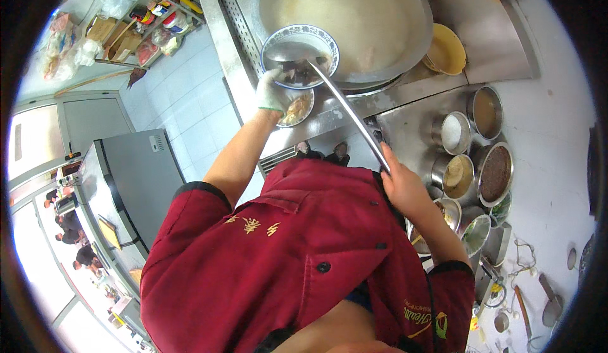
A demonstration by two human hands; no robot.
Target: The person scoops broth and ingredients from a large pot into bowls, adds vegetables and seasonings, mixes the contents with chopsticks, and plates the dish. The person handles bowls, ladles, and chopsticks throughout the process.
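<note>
In a white glove, my left hand [271, 91] grips the near left rim of a blue-and-white patterned bowl [304, 33]. Dark pieces of food [299, 74] lie inside it. My right hand [403, 182] is bare and closed around the long metal handle of a ladle [349, 108]. The ladle's head is over the bowl, above the dark food. Just beyond stands a very large pot [422, 25] of cloudy, pale broth [351, 16]. A second patterned bowl [308, 108] with light-brown food sits on the steel counter below my left hand, partly covered by it.
A yellow basin [446, 49] stands right of the pot. Several metal containers of seasonings, among them a pot of dark red-brown contents [496, 175], line the right side. A grey chest freezer [137, 172] and a loaded shelf [137, 30] are on the left. People [85, 255] sit beyond it.
</note>
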